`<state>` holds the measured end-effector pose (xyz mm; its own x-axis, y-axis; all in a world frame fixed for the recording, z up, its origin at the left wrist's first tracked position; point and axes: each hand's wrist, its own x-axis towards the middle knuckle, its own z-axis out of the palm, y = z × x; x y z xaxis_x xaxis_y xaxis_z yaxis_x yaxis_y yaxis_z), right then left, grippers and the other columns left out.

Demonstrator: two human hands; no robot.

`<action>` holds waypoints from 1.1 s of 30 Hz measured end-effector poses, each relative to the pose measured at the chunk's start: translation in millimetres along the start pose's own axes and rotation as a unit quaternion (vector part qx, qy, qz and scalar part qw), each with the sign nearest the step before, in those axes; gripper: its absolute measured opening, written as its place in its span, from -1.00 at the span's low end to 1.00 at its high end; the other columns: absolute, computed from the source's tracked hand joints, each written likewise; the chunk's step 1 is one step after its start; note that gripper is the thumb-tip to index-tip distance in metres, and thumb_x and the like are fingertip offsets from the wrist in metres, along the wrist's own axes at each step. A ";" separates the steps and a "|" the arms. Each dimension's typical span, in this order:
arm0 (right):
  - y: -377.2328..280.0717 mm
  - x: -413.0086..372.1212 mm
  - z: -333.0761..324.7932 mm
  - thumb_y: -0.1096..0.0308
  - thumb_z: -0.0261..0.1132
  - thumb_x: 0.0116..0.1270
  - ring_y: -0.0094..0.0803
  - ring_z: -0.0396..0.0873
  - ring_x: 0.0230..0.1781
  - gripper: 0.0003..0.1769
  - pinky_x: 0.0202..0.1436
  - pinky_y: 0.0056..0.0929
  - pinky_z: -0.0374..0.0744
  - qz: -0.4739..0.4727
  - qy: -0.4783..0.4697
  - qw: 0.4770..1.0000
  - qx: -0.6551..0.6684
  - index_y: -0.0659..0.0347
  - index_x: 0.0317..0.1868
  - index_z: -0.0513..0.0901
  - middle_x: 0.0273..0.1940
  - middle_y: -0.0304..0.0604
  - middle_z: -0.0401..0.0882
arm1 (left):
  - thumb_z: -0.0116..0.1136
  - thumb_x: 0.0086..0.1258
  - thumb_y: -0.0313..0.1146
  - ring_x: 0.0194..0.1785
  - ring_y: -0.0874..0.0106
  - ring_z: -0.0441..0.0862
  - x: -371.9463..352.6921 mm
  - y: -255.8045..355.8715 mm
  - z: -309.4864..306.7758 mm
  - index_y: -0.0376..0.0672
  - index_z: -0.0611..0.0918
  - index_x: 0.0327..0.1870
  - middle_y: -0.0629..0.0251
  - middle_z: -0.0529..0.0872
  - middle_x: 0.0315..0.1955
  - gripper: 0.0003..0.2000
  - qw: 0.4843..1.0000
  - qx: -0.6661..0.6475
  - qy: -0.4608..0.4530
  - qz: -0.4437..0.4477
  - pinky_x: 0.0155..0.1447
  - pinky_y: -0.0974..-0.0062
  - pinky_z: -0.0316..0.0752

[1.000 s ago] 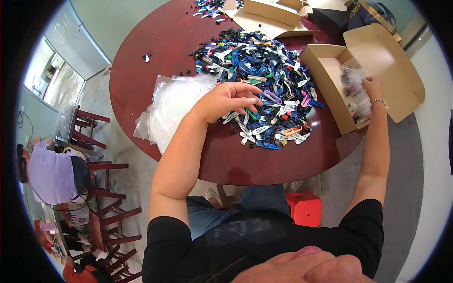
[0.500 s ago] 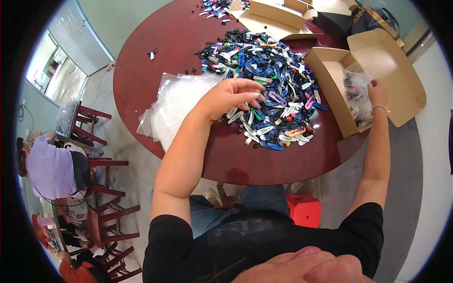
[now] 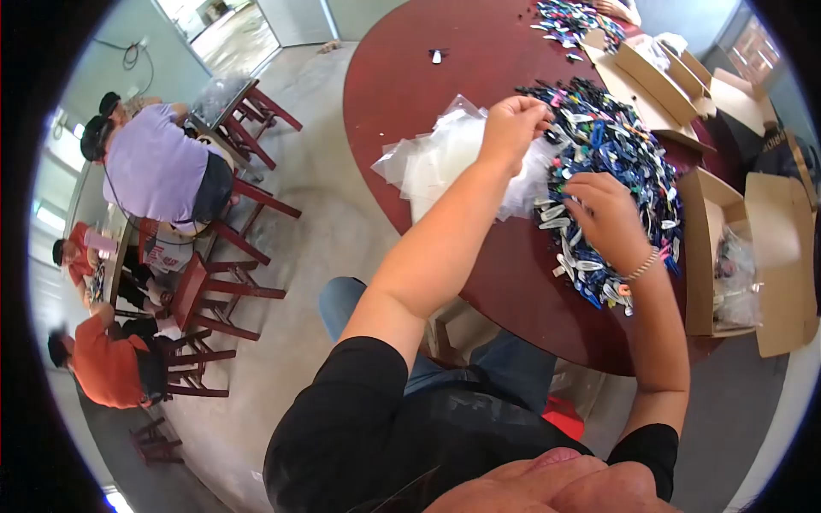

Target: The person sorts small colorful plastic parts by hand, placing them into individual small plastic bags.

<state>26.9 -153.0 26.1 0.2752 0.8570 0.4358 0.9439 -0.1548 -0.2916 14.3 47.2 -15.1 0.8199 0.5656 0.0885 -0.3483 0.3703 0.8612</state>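
A large pile of snap hair clips (image 3: 603, 141), mostly blue, white and black, covers the table's middle. Beside it lies a stack of clear plastic bags (image 3: 440, 171). Above the edge between bags and clips is my left hand (image 3: 511, 132), its fingers curled together; anything held in them is too small or hidden to make out. My right hand (image 3: 614, 224) hovers over the near left part of the pile, fingers bent and apart from the thumb, with nothing visible in it. An open cardboard box (image 3: 705, 248) to the right contains filled clear bags (image 3: 737, 278).
The round dark red table (image 3: 389, 85) also bears a single clip (image 3: 438, 56), a farther clip pile (image 3: 569, 21) and another opened cardboard box (image 3: 658, 77). A person's hand (image 3: 611, 8) shows at the far edge. People sit left among wooden stools (image 3: 205, 295).
My right hand has come out of the cardboard box and over to the clip pile. My left hand has drawn back toward the bags, its fingers curling in. The view has turned left.
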 end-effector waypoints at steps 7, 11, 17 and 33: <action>1.1 40.6 64.6 0.52 0.24 0.12 -0.05 0.48 -0.03 -0.77 0.09 -0.21 0.47 -0.079 0.001 0.992 -0.101 0.31 -0.16 0.58 -0.07 0.00 0.54 | 0.14 0.28 -0.47 -0.44 0.62 0.54 0.2 1.9 1.1 -0.25 0.61 -0.30 0.32 0.68 -0.44 -0.94 0.999 -0.035 0.023 0.003 -0.35 0.66 0.46; 10.5 49.2 75.9 0.53 0.20 0.14 -0.08 0.48 -0.09 -0.87 0.04 -0.23 0.48 -0.130 0.023 0.979 -0.156 0.31 -0.27 0.59 -0.15 -0.02 0.54 | 0.15 0.33 -0.42 -0.36 0.60 0.57 -1.7 6.8 2.1 -0.20 0.64 -0.29 0.34 0.70 -0.40 -0.92 1.000 -0.015 0.013 -0.001 -0.21 0.63 0.49; 9.2 50.4 71.8 0.51 0.25 0.14 -0.08 0.51 -0.09 -0.87 0.01 -0.20 0.49 -0.098 0.017 0.989 -0.110 0.28 -0.26 0.61 -0.13 -0.03 0.56 | 0.15 0.32 -0.45 -0.39 0.60 0.56 -1.9 9.3 2.0 -0.26 0.63 -0.30 0.32 0.70 -0.42 -0.92 0.999 0.012 0.013 0.032 -0.26 0.64 0.49; 28.4 73.0 84.1 0.43 0.28 0.13 0.03 0.64 -0.17 -0.68 -0.15 -0.19 0.60 0.059 0.032 0.997 -0.042 0.29 -0.06 0.63 -0.21 0.08 0.67 | 0.17 0.26 -0.51 -0.40 0.56 0.61 -2.6 0.3 8.3 -0.32 0.64 -0.29 0.26 0.69 -0.44 -0.92 0.937 0.178 0.067 0.292 -0.27 0.56 0.51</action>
<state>58.5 -53.5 -22.0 0.3935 0.7981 0.4563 0.9156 -0.2952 -0.2732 15.8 39.7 -10.9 0.4637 0.6923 0.5529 -0.5269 -0.2863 0.8003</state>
